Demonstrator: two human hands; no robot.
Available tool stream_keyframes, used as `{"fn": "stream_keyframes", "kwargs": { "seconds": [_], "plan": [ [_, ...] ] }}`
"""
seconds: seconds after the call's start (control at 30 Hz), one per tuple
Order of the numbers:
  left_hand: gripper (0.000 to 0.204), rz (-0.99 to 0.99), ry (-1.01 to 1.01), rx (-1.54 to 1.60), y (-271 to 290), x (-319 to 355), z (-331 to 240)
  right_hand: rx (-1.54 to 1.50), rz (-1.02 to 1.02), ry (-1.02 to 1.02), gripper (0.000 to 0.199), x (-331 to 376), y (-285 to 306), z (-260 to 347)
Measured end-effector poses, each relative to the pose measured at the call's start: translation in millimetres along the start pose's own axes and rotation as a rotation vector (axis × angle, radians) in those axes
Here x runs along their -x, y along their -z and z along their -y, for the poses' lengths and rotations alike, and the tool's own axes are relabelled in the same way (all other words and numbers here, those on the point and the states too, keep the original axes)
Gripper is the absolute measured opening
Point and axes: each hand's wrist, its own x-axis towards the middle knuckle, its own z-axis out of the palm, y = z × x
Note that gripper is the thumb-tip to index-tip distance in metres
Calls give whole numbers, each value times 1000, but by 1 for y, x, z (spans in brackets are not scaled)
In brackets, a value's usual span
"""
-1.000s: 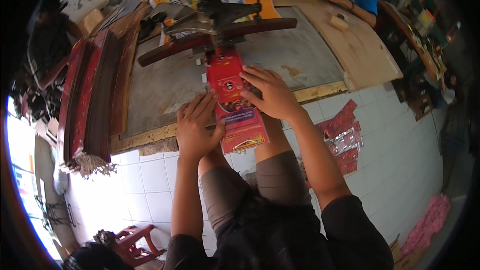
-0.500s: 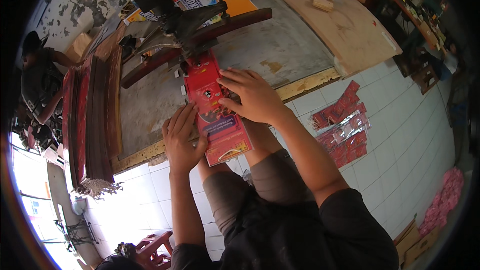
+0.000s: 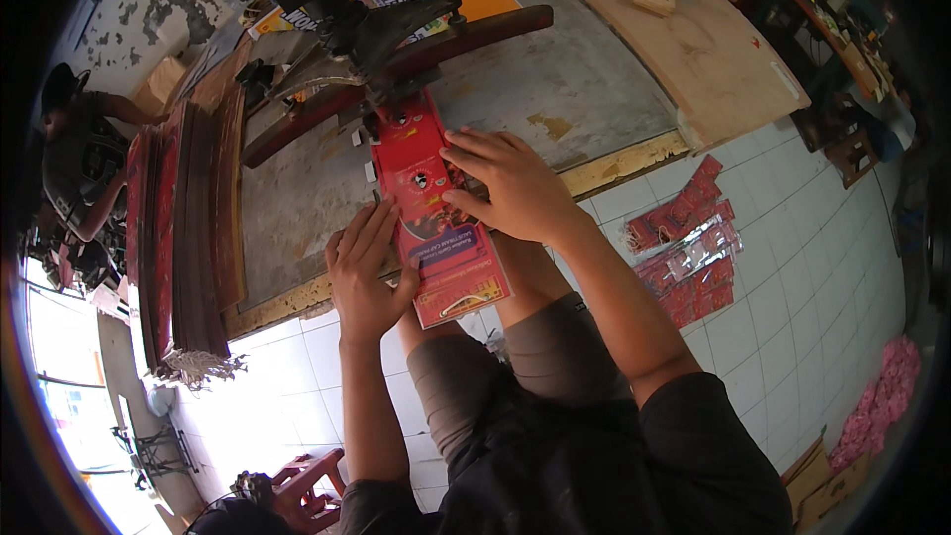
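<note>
A flat red printed paper bag [image 3: 421,203] with a pale cord at its near end lies over the front edge of a grey-topped table. Its far end is under the foot of a black metal machine [image 3: 362,45], where part of it is hidden. My left hand [image 3: 365,272] rests along the bag's left edge, fingers stretched forward and thumb on the print. On the right edge lies my right hand [image 3: 515,183], fingers extended and spread. Both palms face down, and neither hand is closed round anything. Small white blocks [image 3: 370,171] sit on the table beside the bag's left edge.
A curved dark red bar [image 3: 475,37] crosses over the table [image 3: 594,69]. At left stands a thick stack of bags [image 3: 178,238] with cords hanging. Red packets [image 3: 693,248] lie on the tiled floor at right. Two co-workers are nearby, one left, one at the far right.
The whole view has shifted slightly to the right. My hands keep nearly the same hold-down position on the bag, and the bag's far end stays under the machine.
</note>
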Motion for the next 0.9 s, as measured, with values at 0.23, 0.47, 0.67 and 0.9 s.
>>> {"fn": "stream_keyframes", "kwargs": {
  "seconds": [0.23,0.47,0.67,0.9],
  "plan": [
    [70,37,7,15,2,0,0,2,3,-3,58,-1,1,1],
    [71,41,4,-5,1,1,2,5,11,2,59,-2,1,1],
    [70,42,10,-2,1,1,1,3,11,-10,59,-1,1,1],
    [69,45,22,3,2,1,0,-8,19,-8,59,-1,2,0]
  ]
}}
